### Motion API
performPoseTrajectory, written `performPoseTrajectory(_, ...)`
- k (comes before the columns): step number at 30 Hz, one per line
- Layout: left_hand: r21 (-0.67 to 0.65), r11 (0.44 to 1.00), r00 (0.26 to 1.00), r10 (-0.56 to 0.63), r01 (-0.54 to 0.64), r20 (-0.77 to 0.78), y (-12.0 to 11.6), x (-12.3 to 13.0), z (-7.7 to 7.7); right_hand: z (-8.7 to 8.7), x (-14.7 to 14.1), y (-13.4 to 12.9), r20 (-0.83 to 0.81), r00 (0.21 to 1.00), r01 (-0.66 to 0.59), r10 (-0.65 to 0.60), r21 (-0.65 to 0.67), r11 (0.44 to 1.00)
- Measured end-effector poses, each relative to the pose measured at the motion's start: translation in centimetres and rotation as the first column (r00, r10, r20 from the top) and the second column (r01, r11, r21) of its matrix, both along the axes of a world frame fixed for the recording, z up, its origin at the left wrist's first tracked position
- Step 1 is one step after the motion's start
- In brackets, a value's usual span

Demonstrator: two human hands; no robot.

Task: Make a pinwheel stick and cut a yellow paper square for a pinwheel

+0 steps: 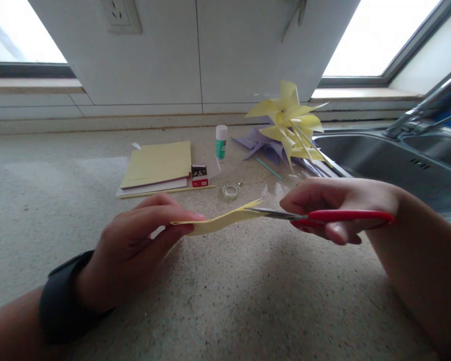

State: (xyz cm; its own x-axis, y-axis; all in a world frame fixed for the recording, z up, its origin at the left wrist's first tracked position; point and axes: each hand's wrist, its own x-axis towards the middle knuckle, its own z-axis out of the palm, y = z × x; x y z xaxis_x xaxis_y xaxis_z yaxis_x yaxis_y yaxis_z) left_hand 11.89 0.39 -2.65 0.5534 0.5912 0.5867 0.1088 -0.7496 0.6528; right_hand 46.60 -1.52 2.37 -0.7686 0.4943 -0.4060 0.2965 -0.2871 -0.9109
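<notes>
A folded yellow paper (221,221) is pinched at its left end between the thumb and fingers of my left hand (143,240), held above the counter. My right hand (334,205) has its fingers in the handles of red-handled scissors (346,216). The scissors' metal blades point left and meet the right end of the paper, where its edges are slightly parted. Whether the blades are fully closed there cannot be made out.
Behind lie a stack of yellow sheets (158,160), a thin stick (165,192), a red box of pins (200,175), a glue stick (221,142), a tape roll (230,190), and yellow (285,118) and purple pinwheels (259,141). A sink (364,155) is at right.
</notes>
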Motion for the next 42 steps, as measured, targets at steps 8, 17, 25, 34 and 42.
performPoseTrajectory(8,0.022,0.998,0.998,0.065,-0.065,-0.007,0.01,0.01,-0.15,-0.08,-0.05,-0.06,-0.001,1.000,0.009,-0.009,0.039,0.999)
performPoseTrajectory(17,0.010,0.997,0.997,0.074,-0.073,-0.014,0.10,-0.09,-0.29,-0.28,-0.04,-0.10,-0.021,0.999,0.035,-0.035,0.001,0.999)
performPoseTrajectory(25,-0.003,1.000,1.000,-0.009,0.009,-0.018,0.05,0.00,0.00,-0.16,-0.67,0.03,-0.010,1.000,0.005,-0.005,-0.030,1.000)
performPoseTrajectory(34,0.021,1.000,0.999,0.023,-0.023,-0.029,0.16,-0.09,-0.24,-0.57,-0.33,0.03,-0.002,1.000,0.026,-0.026,-0.016,1.000)
performPoseTrajectory(42,0.066,0.997,0.999,0.028,-0.025,-0.045,-0.07,0.09,0.13,-0.39,-0.75,0.05,0.010,1.000,0.010,-0.010,-0.066,0.998)
